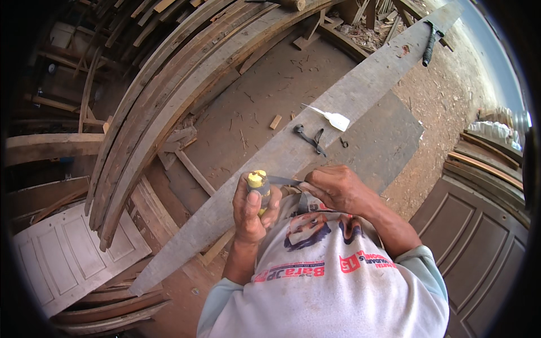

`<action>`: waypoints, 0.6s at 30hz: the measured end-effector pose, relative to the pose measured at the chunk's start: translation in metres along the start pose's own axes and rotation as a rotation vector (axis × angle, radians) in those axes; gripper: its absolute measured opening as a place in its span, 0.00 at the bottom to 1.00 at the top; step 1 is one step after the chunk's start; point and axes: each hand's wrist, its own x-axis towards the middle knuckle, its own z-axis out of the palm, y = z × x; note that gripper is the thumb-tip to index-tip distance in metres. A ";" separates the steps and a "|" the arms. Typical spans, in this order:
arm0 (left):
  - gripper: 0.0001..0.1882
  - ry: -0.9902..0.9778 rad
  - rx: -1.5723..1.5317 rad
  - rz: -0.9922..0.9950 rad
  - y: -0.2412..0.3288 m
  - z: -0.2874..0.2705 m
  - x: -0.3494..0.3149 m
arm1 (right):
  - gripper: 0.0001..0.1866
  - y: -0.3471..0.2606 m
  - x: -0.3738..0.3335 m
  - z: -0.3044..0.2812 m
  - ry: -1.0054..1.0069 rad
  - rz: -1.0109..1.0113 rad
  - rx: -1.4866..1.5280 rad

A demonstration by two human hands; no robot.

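My left hand (248, 214) is closed around a yellow cylindrical piece (257, 179) with a dark grey band around its middle. From it a dark flat strip (283, 181) runs across to my right hand (335, 186), whose fingers pinch the strip's other end. Both hands are close in front of my shirt, over the near side of a long wooden board (208, 221). On that board, beyond my hands, lie a white squeeze bottle (337, 121) with a thin nozzle, some curled black strips (307, 137) and a small black loop (344, 143).
A tool with a black-wrapped handle (430, 49) lies at the board's far end. Curved timbers (169, 107) are stacked to the left. A pale panelled door (79, 253) lies at lower left, a brown one (473, 242) at right. Wood scraps litter the floor.
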 end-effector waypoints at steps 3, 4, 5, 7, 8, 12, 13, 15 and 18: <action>0.25 -0.024 -0.019 -0.006 0.004 -0.002 0.002 | 0.14 -0.002 0.002 -0.005 -0.009 -0.002 0.011; 0.25 -0.032 -0.022 -0.008 0.005 -0.003 0.003 | 0.14 -0.002 0.003 -0.006 -0.014 0.003 0.017; 0.25 -0.024 -0.035 -0.018 0.005 -0.004 0.003 | 0.14 -0.002 0.004 -0.006 -0.015 0.003 0.025; 0.24 -0.010 -0.061 -0.036 0.004 -0.008 0.005 | 0.13 -0.001 0.006 -0.006 -0.016 0.002 0.039; 0.24 -0.001 -0.067 -0.055 0.003 -0.009 0.006 | 0.13 -0.003 0.006 -0.007 -0.024 0.027 0.042; 0.24 0.020 -0.123 -0.108 0.004 -0.012 0.007 | 0.13 -0.009 0.007 -0.009 -0.062 0.139 0.103; 0.25 0.019 -0.147 -0.116 0.005 -0.013 0.007 | 0.13 -0.010 0.007 -0.010 -0.072 0.170 0.129; 0.25 0.010 -0.123 -0.130 0.003 -0.019 0.006 | 0.12 -0.012 0.012 -0.013 -0.093 0.198 0.132; 0.26 -0.010 -0.143 -0.094 -0.002 -0.025 0.008 | 0.12 -0.014 0.017 -0.015 -0.124 0.232 0.132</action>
